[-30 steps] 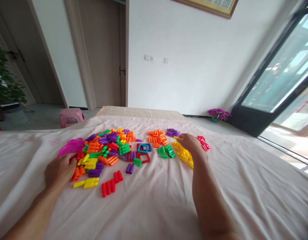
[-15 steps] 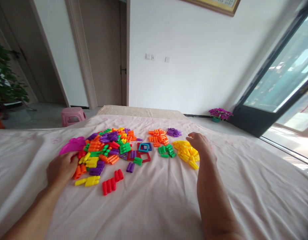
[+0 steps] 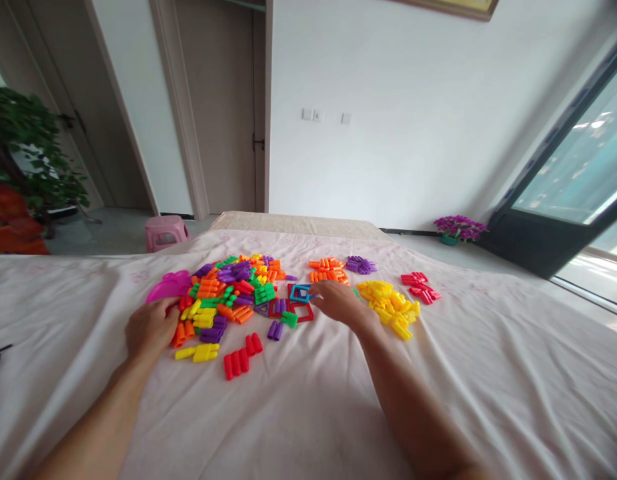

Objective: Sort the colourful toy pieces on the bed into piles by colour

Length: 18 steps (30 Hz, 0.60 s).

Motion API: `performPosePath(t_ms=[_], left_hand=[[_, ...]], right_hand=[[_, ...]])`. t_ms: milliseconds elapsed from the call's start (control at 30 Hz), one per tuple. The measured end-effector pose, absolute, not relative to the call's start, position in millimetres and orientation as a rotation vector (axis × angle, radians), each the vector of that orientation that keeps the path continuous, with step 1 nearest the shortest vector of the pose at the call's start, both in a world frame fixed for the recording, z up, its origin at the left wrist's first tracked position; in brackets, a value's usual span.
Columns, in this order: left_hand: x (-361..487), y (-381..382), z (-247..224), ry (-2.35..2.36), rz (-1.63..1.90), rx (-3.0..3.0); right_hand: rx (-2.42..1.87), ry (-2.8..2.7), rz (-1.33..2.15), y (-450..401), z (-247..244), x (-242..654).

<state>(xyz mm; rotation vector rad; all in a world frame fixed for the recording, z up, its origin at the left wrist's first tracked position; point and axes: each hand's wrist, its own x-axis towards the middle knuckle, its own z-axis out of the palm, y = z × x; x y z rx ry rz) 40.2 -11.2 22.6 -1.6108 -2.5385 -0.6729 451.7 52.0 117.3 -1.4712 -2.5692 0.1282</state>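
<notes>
My left hand (image 3: 151, 328) rests at the left edge of a mixed heap of coloured plastic pieces (image 3: 228, 287), its curled fingertips at a red piece (image 3: 186, 303). Over the green pieces reaches my right hand (image 3: 338, 301), fingertips beside a blue square frame (image 3: 301, 293); whether it holds anything is hidden. Red square frames (image 3: 304, 317) lie below. Sorted by colour, an orange group (image 3: 328, 270), a purple group (image 3: 361, 265), a yellow pile (image 3: 391, 307) and a red group (image 3: 421, 288) are on the right.
A magenta tray (image 3: 168, 287) is behind my left hand. Red pieces (image 3: 237, 363) and yellow pieces (image 3: 205, 353) lie at the front of the cloth (image 3: 308, 413). Beyond the table stand a pink stool (image 3: 167, 233) and purple flowers (image 3: 461, 228).
My right hand has moved left from beyond the yellow pile to the square frames, uncovering the red group. The view has shifted, and my left hand stays at the heap.
</notes>
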Motion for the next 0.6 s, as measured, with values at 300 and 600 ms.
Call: performPosePath(t_ms=[300,600], left_hand=[[39.1,-11.6,19.5,-2.537,-0.731,-1.556],[39.9,-8.0,19.9,-2.556,-0.763,-1.567]], right_hand=[[-1.466,-2.414,0.040,56.9,48.5,421.9],[-1.224,-2.343,0.134,50.0,38.7,415.8]])
